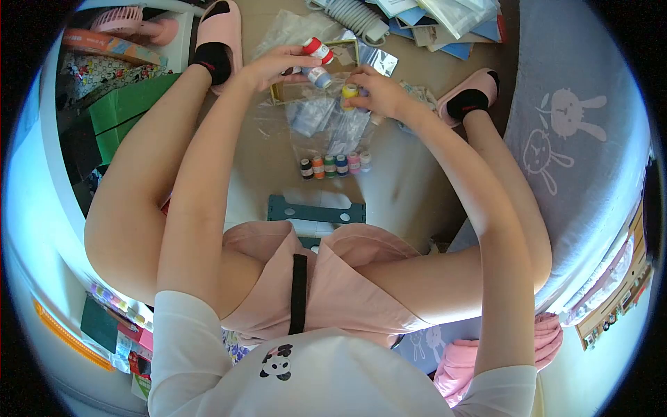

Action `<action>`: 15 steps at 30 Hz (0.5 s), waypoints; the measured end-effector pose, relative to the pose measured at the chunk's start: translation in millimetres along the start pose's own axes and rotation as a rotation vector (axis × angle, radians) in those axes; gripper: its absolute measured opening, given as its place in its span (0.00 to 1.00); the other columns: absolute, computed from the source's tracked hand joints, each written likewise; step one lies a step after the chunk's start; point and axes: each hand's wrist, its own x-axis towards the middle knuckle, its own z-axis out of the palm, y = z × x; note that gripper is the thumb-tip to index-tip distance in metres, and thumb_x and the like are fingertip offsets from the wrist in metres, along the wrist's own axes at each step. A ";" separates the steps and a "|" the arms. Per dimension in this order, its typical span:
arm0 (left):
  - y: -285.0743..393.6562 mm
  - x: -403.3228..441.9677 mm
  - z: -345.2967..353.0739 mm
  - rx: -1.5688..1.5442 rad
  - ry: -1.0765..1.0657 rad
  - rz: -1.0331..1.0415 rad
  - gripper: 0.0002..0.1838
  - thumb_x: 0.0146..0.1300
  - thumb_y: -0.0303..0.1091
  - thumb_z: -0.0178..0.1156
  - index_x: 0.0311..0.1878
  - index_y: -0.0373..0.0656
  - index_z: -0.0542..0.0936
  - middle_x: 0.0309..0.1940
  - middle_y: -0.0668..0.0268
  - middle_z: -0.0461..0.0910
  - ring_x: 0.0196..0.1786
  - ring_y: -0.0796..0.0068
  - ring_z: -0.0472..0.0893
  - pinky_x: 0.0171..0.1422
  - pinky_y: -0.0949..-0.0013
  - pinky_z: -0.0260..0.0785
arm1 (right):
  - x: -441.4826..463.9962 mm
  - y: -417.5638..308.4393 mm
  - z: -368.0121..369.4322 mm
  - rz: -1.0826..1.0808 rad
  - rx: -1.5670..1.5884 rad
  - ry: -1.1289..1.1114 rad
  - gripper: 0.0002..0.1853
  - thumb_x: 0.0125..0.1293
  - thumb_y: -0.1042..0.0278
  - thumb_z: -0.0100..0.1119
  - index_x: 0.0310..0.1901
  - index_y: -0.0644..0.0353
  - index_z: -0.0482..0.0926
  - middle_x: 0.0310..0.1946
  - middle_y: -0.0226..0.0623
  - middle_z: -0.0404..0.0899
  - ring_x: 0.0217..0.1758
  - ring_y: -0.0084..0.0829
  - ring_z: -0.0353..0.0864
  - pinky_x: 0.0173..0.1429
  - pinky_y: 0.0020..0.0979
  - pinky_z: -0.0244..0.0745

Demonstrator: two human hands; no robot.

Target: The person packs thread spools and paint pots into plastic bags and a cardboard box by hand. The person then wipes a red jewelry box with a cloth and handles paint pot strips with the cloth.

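My left hand point(276, 68) is closed around a red spool of thread point(317, 51) and a light blue spool of thread point(318, 77), both sticking out past its fingers. Across from it, my right hand point(379, 92) grips a yellow spool of thread point(349, 93); a purple spool point(363, 92) shows partly behind its fingers. Below both hands lies a clear plastic bag point(316, 144). At the bag's near end several spools point(330, 167) in black, orange, green, blue, pink and white form a row.
A coiled grey cable point(354, 17) and books in clear covers point(445, 21) lie at the far side. On the left are a green box point(132, 104) and a pink fan point(132, 24). A dark green step stool point(316, 210) stands nearer; a grey-blue bedspread point(577, 160) borders the right.
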 end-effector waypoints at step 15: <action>12.1 0.5 -9.5 0.102 -0.005 -0.002 0.21 0.47 0.43 0.63 0.44 0.45 0.74 0.38 0.72 0.75 0.41 0.82 0.72 0.46 0.78 0.64 | -1.5 -10.7 -5.5 -0.017 -0.106 0.007 0.22 0.50 0.55 0.59 0.44 0.57 0.69 0.44 0.36 0.65 0.35 0.35 0.74 0.41 0.32 0.69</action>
